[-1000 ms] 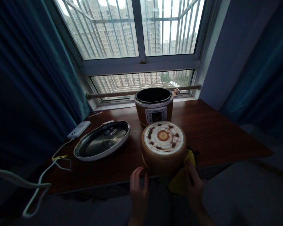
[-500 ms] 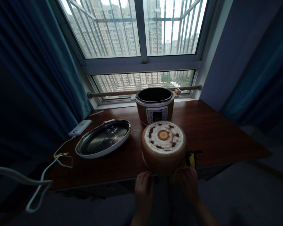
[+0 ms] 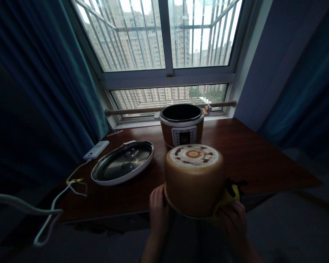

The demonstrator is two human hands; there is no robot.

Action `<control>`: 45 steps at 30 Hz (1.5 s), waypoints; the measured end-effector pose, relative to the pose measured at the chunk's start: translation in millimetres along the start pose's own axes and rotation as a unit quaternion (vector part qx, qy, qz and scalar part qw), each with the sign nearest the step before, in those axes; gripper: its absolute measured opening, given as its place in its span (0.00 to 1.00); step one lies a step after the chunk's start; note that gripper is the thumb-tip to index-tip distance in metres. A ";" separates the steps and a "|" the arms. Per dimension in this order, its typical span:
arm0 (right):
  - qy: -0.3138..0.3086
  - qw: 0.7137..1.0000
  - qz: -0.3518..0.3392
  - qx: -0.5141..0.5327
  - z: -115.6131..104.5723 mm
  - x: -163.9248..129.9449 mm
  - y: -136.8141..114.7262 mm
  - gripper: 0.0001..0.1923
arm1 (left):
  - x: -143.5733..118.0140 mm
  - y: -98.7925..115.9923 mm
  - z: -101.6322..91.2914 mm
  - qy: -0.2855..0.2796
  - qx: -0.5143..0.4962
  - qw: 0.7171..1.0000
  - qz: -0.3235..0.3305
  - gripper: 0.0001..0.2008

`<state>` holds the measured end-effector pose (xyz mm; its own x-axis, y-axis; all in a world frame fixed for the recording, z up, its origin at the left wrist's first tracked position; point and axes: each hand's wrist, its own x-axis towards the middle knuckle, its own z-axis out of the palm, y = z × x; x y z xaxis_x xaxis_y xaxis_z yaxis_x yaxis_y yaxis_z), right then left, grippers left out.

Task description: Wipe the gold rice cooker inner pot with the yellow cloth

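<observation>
An upside-down golden inner pot (image 3: 194, 179) with a stained, ringed bottom is lifted off the near edge of the wooden table (image 3: 252, 153). My left hand (image 3: 157, 206) grips its rim on the left. My right hand (image 3: 231, 221) holds the rim on the right together with a yellow cloth (image 3: 229, 195). Behind the pot stands the open cooker body (image 3: 182, 124) with its control panel facing me.
The cooker's lid (image 3: 123, 162) lies upside down to the left. A white power bank (image 3: 96, 150) with a white cable (image 3: 52, 212) sits at the table's left edge. A wooden rod (image 3: 142, 109) lies along the window sill. Dark curtains hang on both sides.
The pot has risen from the table edge and tipped so its side faces me. Both hands have shifted up along the rim, left and right.
</observation>
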<state>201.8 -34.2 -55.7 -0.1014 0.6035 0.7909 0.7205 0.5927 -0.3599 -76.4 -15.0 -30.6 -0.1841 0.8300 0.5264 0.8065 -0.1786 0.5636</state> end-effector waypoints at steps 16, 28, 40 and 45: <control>0.071 0.982 -0.149 -0.088 -49.1 116.0 12.9 0.06 | 89.7 23.5 -6.1 -0.078 0.070 0.963 0.248 0.10; -0.311 0.942 -0.004 -0.122 -125.6 329.8 88.0 0.15 | 56.2 190.8 49.7 -0.368 -0.406 0.828 -0.119 0.14; -0.514 0.826 0.228 0.036 -53.8 351.3 214.7 0.28 | 55.1 261.7 119.3 -0.334 -0.444 0.770 -0.312 0.10; -0.526 0.815 0.241 0.041 -39.0 351.9 221.0 0.29 | 55.3 256.7 131.4 -0.317 -0.453 0.775 -0.305 0.10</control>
<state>352.1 288.3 162.4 -0.3838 0.8742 -0.2976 0.8065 0.1603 -0.5692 194.2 54.5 59.5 0.1685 0.9478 -0.2708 -0.1009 0.2898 0.9518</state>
